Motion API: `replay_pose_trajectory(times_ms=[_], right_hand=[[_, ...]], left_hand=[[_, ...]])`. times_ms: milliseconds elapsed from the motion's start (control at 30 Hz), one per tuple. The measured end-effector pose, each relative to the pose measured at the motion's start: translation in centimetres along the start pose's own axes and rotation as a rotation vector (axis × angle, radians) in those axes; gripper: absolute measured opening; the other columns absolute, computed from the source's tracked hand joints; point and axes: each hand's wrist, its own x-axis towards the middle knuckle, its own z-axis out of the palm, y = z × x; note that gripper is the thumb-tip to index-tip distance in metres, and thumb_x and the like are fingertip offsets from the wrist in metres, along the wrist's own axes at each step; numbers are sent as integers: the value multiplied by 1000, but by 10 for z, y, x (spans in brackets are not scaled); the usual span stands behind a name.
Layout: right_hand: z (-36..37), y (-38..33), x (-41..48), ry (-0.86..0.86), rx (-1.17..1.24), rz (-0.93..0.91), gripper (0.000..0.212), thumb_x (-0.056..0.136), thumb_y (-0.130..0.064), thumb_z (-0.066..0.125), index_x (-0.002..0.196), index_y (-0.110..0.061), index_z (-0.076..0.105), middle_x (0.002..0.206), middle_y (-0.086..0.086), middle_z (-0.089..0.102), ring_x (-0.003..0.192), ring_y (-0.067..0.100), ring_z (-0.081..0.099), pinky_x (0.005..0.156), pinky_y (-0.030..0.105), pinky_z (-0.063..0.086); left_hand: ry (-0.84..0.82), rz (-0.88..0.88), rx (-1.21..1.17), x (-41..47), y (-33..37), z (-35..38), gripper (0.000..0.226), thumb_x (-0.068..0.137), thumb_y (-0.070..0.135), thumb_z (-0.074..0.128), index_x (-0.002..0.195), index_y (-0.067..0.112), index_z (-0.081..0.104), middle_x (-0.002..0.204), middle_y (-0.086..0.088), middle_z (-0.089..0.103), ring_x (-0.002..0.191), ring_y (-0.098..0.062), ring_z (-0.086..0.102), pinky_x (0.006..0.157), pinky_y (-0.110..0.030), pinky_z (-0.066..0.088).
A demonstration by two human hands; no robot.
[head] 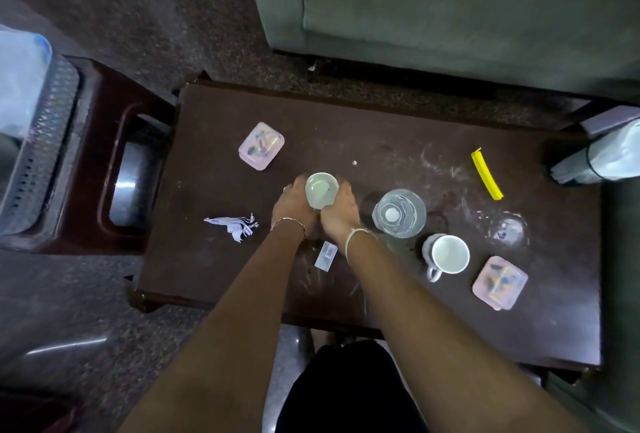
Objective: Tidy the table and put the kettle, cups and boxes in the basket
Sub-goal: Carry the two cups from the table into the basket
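Both hands clasp one white cup (321, 190): left hand (292, 204) and right hand (341, 209) wrap its sides, mouth upward, near the middle of the dark table (346, 127). Count: two cups, second cup (446, 254) right of the glass kettle (399, 212), handle toward the near edge; two pink boxes (261, 145) (499, 282). No legible writing.

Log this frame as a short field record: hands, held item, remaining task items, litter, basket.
hands: left hand and right hand both clasp one cup
held item: white ceramic cup, upright
remaining cups: white handled mug
boxes: pink lidded plastic box; second pink box
kettle: clear glass vessel, possibly
litter: torn white paper; yellow plastic strip
basket: grey perforated basket, off-table, person's left
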Motion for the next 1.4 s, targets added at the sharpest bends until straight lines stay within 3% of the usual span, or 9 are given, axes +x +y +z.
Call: replay_pose_trajectory(times_ms=[267, 367, 500, 633, 800, 967, 1100, 1267, 1400], right_hand=[[0, -2, -13, -61, 166, 26, 59, 86, -8, 48, 137, -34, 38, 131, 2, 56, 119, 29, 55, 96, 50, 52], [-3, 1, -34, -35, 258, 21, 60, 84, -3, 47, 135, -34, 45, 128, -2, 59, 111, 20, 59, 75, 32, 58], [-9, 19, -69, 19, 314, -33, 52, 87, -12, 54, 134, -33, 50, 129, -11, 59, 115, 9, 57, 97, 29, 50], [-25, 49, -100, 107, 291, -62, 56, 83, -3, 54, 132, -29, 54, 111, -16, 64, 82, -15, 60, 61, -2, 41], [-65, 100, -129, 259, 231, -33, 44, 78, -5, 59, 119, -21, 59, 110, -6, 67, 101, 9, 63, 88, 17, 45], [-122, 136, -135, 489, 28, -64, 37, 76, -15, 68, 110, -13, 55, 113, 7, 58, 106, 28, 58, 90, 36, 46], [-150, 154, -122, 462, -92, -103, 58, 76, -18, 72, 126, -9, 44, 128, 13, 48, 122, 31, 46, 95, 39, 42], [-158, 170, -93, 379, -147, -179, 92, 75, -24, 76, 148, -8, 23, 145, 13, 36, 138, 27, 30, 110, 35, 31], [-160, 169, -69, 362, -136, -183, 111, 64, -33, 85, 149, -10, 18, 147, 13, 34, 140, 28, 28, 112, 37, 29]], left_hand=[[-4, 33, -203, -19, -6, 0, 75, 71, 12, 71, 134, 21, 32, 117, -10, 62, 105, -32, 58, 82, -32, 46], [41, 55, -235, -39, -8, -5, 72, 69, 12, 71, 131, 20, 35, 111, -6, 62, 94, -23, 55, 74, -25, 37], [80, 102, -281, -74, -10, -2, 66, 70, 10, 72, 128, 17, 40, 111, -6, 63, 95, -24, 57, 72, -22, 36], [88, 161, -308, -107, -9, 17, 66, 69, 11, 77, 125, 16, 44, 113, -4, 63, 102, -26, 59, 69, -19, 36], [73, 192, -341, -142, 0, 55, 77, 66, 22, 84, 129, 17, 42, 118, -5, 61, 105, -23, 58, 80, -23, 42], [89, 224, -398, -171, 17, 92, 74, 65, 28, 85, 126, 22, 44, 114, 7, 55, 106, -12, 53, 82, -12, 39], [101, 221, -388, -181, 25, 116, 77, 65, 28, 85, 129, 21, 43, 117, 6, 55, 108, -11, 52, 86, -20, 40], [133, 171, -458, -178, 26, 141, 72, 66, 18, 85, 126, 18, 44, 114, 4, 56, 105, -13, 52, 76, -6, 43], [194, 123, -454, -171, 24, 154, 73, 65, 19, 85, 125, 19, 44, 118, 3, 58, 107, -14, 53, 84, -23, 44]])
